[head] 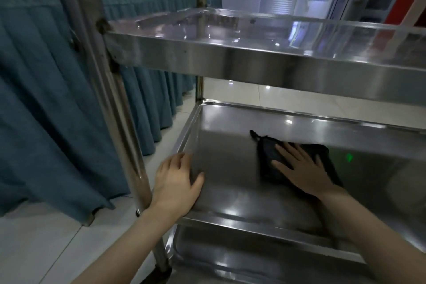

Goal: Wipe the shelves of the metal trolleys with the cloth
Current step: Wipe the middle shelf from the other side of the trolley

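Forearms came in from the bottom edge, both stretched toward the trolley (119,108). I had the left hand (175,184) on the near left corner of the middle shelf (230,180), with its fingers bent over the raised rim and the thumb lying inside. It gripped there, I judged, to keep the frame from rolling under wiping pressure. The right hand (304,168) lay flat on the dark cloth (267,154), fingers straight and spread, pressing it onto the shelf floor about midway across. Spread fingers put more fabric against the metal. Some cloth bunched out past the fingertips toward the back rim. The top shelf (265,62) overhung the work, so I looked in low beneath it. The bottom shelf (242,258) showed below, and a blue table skirt (46,110) hung just beside the trolley.
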